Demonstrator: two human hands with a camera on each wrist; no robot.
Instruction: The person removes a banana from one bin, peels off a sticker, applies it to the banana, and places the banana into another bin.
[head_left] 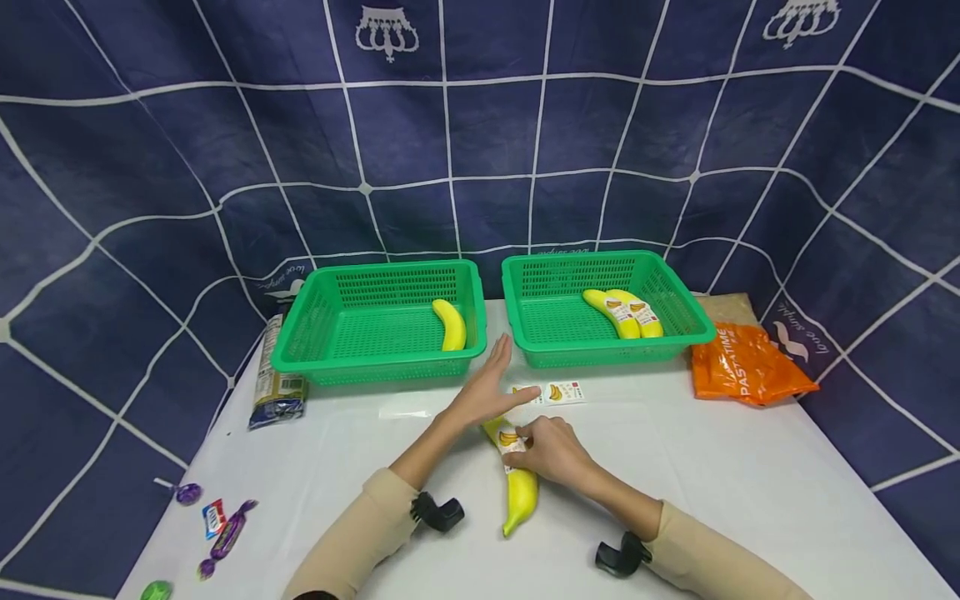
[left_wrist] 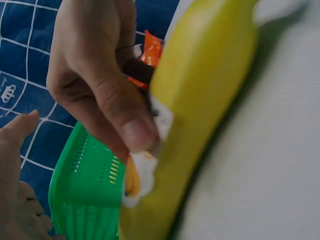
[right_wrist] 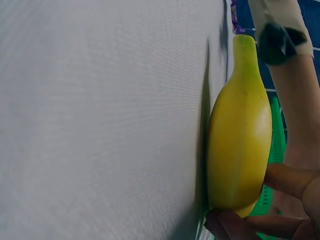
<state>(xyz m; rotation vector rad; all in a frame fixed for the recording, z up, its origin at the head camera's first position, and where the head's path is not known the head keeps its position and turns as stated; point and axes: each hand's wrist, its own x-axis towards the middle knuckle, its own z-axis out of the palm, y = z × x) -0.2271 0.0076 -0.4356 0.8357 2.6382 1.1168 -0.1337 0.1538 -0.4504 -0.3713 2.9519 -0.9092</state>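
A yellow banana (head_left: 521, 492) with a white banana-picture label (head_left: 511, 442) on it lies on the white table between my hands. My right hand (head_left: 555, 450) holds it at its middle, the thumb on the label in the left wrist view and fingers (right_wrist: 232, 225) round its side in the right wrist view. Just beyond its far end, my left hand (head_left: 483, 392) is raised with fingers stretched out, holding nothing. It hovers near a sheet of banana labels (head_left: 564, 392), partly covering it.
Behind the hands stand two green baskets: the left one (head_left: 390, 364) has one banana (head_left: 450, 325), the right one (head_left: 600, 354) two labelled bananas (head_left: 633, 312). An orange pasta bag (head_left: 750, 362) sits far right, a dark packet (head_left: 277, 375) left, several candies (head_left: 228, 533) near left. A clear strip (head_left: 405, 404) lies mid-table.
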